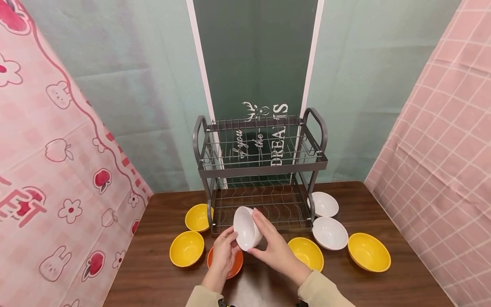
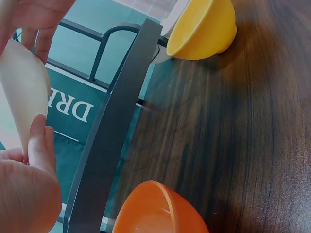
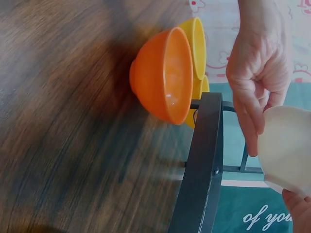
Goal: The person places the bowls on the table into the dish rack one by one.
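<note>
A white bowl [image 1: 244, 230] is held up tilted in front of the rack, its hollow facing left in the head view. My left hand [image 1: 223, 254] pinches the rim on the left side, thumb and fingers either side of it in the left wrist view. With thumb and fingers spread across the outside, my right hand [image 1: 274, 247] grips the same bowl from the right. Beneath the left hand an orange bowl [image 1: 237, 265] stands on the table, partly covered by that hand. The held white bowl [image 3: 286, 145] hangs well above the tabletop in the right wrist view.
A dark two-tier dish rack [image 1: 262, 172] stands behind the hands. Two yellow bowls, one nearer [image 1: 186, 249], are at left. At right are a yellow bowl [image 1: 305, 252], two white bowls, one in front [image 1: 330, 233], and another yellow bowl [image 1: 369, 252]. Patterned curtains [image 1: 433, 128] enclose the wooden table [image 1: 145, 273].
</note>
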